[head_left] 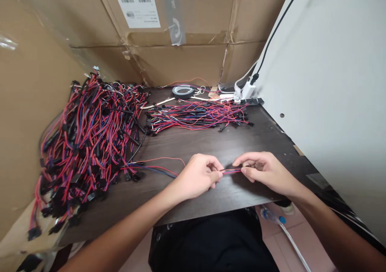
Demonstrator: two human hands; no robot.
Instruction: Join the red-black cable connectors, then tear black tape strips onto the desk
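Between my two hands runs a thin wire harness (231,170) of red, blue and black wires, held just above the dark table (193,147) near its front edge. My left hand (205,173) pinches it between thumb and fingers. Out past that wrist, red, orange and blue wires trail left toward the big pile. My right hand (262,169) has its thumb pressed on the harness's right end, the index finger curved above. What sits under the right fingers is mostly hidden.
A large heap of wire harnesses (93,135) covers the table's left side. Behind my hands lies a flatter bundle of harnesses (196,115). A roll of black tape (183,91) and a white plug (248,89) are at the back. Cardboard boxes (193,63) and a white panel (325,83) enclose the table.
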